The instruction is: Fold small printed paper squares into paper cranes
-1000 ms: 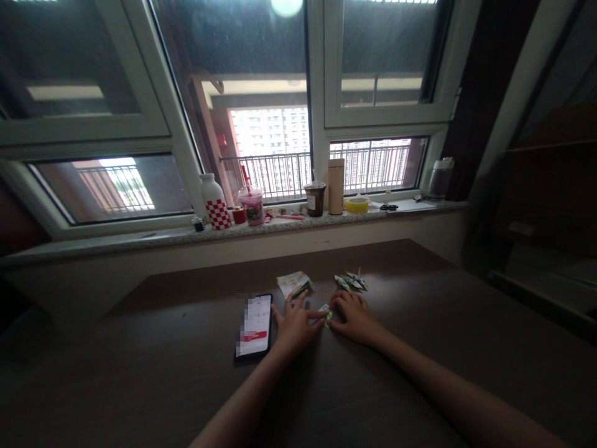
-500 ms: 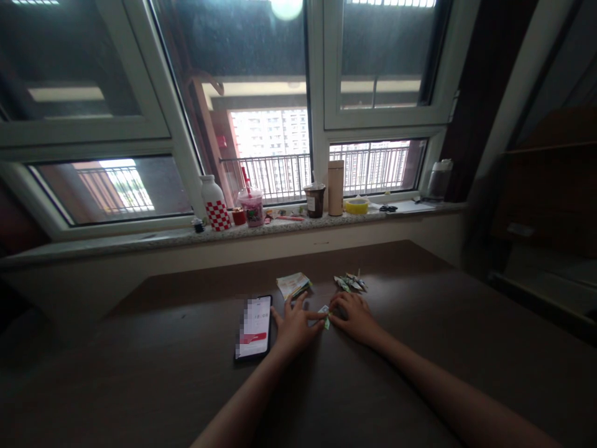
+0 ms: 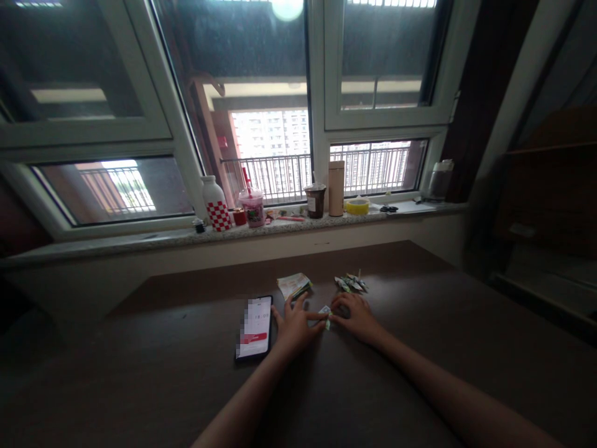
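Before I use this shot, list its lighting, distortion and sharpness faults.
Head view: daylight washes out the pale tall buildings outside; head view: the flat brown table sits in dim light; head view: uprights of the white window frame splay outward toward the top; head view: the green-and-white paper scrap at the bare right hand looks too soft to read.
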`<state>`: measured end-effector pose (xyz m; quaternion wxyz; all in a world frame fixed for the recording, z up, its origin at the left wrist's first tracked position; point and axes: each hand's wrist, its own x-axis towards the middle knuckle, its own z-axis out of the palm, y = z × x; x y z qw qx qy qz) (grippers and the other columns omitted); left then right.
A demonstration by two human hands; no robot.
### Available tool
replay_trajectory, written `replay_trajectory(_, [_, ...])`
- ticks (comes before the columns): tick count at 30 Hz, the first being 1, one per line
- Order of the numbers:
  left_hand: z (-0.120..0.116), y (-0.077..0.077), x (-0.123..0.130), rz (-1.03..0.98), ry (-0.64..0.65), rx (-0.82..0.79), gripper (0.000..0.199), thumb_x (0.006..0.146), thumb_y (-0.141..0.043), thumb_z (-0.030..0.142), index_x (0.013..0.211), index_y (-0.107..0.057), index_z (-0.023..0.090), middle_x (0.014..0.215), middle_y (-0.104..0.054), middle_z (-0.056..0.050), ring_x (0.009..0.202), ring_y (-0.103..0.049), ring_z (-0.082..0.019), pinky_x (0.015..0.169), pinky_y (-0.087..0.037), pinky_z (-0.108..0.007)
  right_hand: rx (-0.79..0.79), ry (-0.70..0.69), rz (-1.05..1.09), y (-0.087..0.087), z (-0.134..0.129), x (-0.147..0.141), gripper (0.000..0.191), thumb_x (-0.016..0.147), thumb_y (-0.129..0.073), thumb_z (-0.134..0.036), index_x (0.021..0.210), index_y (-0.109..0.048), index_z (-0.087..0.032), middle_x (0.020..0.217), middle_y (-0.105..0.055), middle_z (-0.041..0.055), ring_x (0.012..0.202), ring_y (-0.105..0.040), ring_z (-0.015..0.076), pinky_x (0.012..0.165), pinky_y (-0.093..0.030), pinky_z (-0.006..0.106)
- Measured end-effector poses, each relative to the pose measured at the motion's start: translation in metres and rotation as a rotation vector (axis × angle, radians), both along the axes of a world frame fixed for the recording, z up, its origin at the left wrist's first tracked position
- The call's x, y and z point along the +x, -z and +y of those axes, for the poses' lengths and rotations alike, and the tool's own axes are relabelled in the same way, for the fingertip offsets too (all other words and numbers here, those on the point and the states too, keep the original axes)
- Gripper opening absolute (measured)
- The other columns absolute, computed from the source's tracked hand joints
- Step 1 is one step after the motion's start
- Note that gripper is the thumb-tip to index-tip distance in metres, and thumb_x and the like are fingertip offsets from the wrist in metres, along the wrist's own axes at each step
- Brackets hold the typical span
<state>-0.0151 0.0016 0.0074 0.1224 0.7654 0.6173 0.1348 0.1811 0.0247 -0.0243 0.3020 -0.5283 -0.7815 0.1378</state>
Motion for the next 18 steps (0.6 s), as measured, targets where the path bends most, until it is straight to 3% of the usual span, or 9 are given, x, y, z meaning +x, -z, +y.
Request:
replay_trajectory(7, [0.0021, 0.0009, -0.0001, 0.012, 0.003, 0.0, 0.027, 0.081, -0.061, 0.054, 0.108, -0.068, 0.053, 0.156, -0.034, 0.003, 0.148, -0.012, -0.038, 0.103, 0.002, -0.08, 0.106, 0.04, -0.116, -0.0036, -0.006, -0.0055, 0.015, 0.081, -0.066, -0.031, 0.091, -0.063, -0.02, 0.104, -0.065, 0.0063, 0.106, -0.056, 0.0234, 0.096, -0.039, 0.036])
replay_trajectory(18, [-0.0007, -0.0039, 0.0023, -0.002, 0.019, -0.009, 0.028, 0.082, -0.062, 0.049, 0.109, -0.069, 0.05, 0.156, -0.035, 0.001, 0.147, -0.012, -0.04, 0.102, 0.004, -0.08, 0.046, 0.125, -0.201, -0.0084, -0.0017, -0.0091, 0.009, 0.086, -0.058, -0.029, 0.088, -0.063, -0.022, 0.106, -0.065, 0.0078, 0.105, -0.058, 0.0242, 0.091, -0.041, 0.037])
